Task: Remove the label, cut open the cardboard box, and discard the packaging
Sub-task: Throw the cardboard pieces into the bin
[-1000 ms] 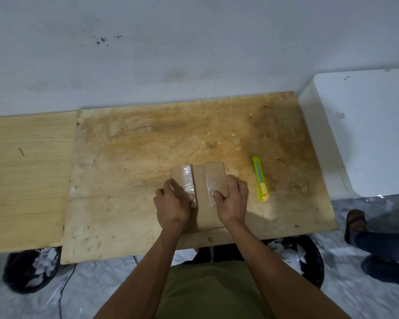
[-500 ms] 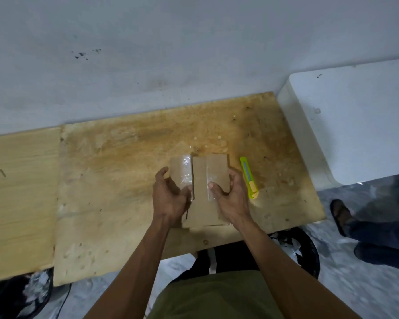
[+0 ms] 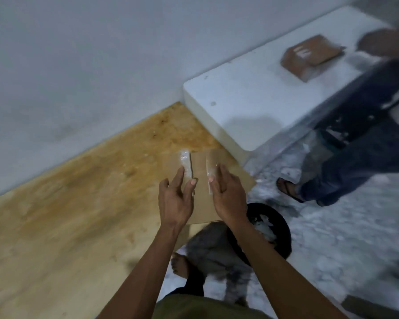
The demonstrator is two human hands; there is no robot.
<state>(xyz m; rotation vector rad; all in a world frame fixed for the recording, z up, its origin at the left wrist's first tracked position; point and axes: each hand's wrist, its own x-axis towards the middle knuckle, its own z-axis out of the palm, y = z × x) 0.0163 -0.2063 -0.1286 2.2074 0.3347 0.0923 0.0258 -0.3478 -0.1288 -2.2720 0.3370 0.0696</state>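
Cardboard box blurred, near edge hidden | left hand, right hand: grip released

Stained wooden table against a pale wall; white block beside it, carrying a blurred brown parcel; a bystander's trouser leg and sandal on speckled floor.

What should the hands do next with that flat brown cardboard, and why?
Probably shift the flattened cardboard a little right and down, over the black bin, then let go. The left hand and right hand hold it by its sides with straight fingers at the edge of the wooden table. It looks cut open and flat, and the bin below holds white scraps.
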